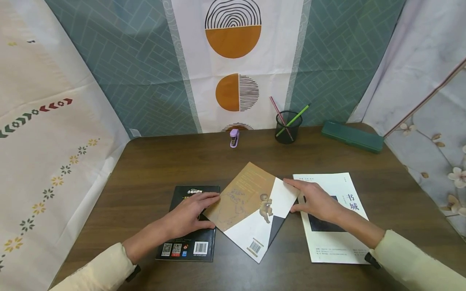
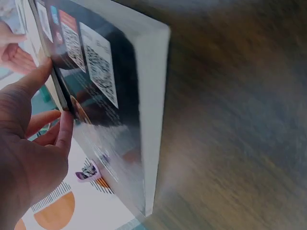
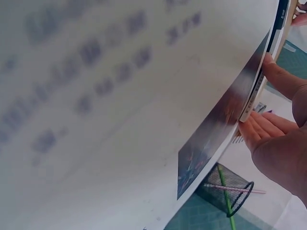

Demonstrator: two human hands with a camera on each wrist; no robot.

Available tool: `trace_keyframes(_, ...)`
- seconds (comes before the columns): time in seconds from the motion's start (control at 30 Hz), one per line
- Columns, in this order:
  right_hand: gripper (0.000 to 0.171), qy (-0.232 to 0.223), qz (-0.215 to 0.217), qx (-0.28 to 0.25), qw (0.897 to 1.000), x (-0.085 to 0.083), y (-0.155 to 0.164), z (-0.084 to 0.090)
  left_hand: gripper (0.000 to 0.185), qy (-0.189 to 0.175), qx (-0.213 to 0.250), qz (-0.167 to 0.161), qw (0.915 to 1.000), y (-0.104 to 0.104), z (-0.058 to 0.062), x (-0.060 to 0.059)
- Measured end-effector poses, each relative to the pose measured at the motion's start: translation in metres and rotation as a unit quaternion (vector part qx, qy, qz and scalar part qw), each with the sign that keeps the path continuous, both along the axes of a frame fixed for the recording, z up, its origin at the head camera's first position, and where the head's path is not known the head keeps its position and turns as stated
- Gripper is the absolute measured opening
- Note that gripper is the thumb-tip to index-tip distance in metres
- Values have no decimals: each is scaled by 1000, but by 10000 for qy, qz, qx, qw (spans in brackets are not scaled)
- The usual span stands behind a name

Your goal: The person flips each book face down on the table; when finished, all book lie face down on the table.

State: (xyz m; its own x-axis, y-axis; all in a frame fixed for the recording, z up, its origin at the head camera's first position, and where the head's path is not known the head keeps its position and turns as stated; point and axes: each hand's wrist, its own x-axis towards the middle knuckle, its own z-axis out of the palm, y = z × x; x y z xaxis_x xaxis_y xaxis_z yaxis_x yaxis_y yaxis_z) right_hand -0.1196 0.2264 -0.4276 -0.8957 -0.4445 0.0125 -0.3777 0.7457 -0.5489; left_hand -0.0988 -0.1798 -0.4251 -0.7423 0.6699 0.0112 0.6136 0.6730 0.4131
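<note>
Lying askew at mid-table: tan-and-white book (image 1: 251, 210), one corner over black book (image 1: 191, 226), opposite corner at white magazine (image 1: 333, 218). Left hand (image 1: 191, 214): fingers nearly straight, thumb at book's left edge, palm over black book; pinch unclear. Right hand (image 1: 314, 200): flat, fingertips on right corner, gripping nothing. Judged: thin paperback, light, flexible, glossy cover likely slippery; best taken by opposite edges. Behind: mesh pen cup (image 1: 287, 127), purple stapler (image 1: 234, 138), green case (image 1: 352, 136).

pale cream sleeves are worn on both forearms, lower left and lower right; a black band is seen at each cuff; the left hand (image 1: 189, 216) and right hand (image 1: 316, 200) are left bare.
</note>
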Motion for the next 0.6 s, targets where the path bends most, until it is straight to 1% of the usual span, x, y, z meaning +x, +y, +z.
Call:
trace_keyframes(0.27,86,-6,-11,128,9999,-5,1,1,74,-72,-47,-143,9999,4,-1,8)
trace_keyframes(0.43,84,35,183,101,9998,-8,2,2,74,-126,-145,-159,9997,5,1,11)
trace_keyframes(0.6,83,102,451,80,9989,-12,2,2,73,-206,-138,-115,9996,8,1,16)
